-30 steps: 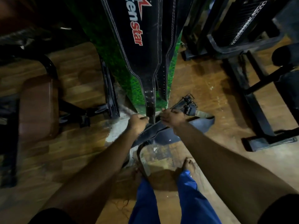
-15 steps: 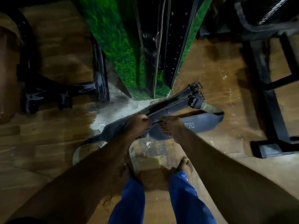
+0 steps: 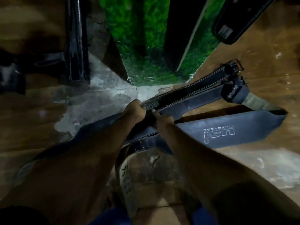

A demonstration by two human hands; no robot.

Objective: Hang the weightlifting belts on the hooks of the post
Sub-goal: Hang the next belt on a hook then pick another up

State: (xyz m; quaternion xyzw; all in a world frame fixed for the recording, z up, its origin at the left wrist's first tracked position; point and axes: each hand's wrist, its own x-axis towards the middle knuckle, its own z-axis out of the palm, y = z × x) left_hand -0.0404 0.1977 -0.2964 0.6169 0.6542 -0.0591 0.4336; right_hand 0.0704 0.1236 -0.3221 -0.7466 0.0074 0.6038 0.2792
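Two belts (image 3: 181, 34) hang on the post (image 3: 138, 38); my left hand (image 3: 135, 109) and right hand (image 3: 163, 120) grip the top belt (image 3: 191, 95) of the floor pile, unhung.

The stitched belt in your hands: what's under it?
Under the stitched belt lie another black belt and the floor. Both hands cover the middle.

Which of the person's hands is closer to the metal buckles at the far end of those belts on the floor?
Right. The right hand grips the belts on the side toward the buckles; the left hand grips just beyond it, farther away.
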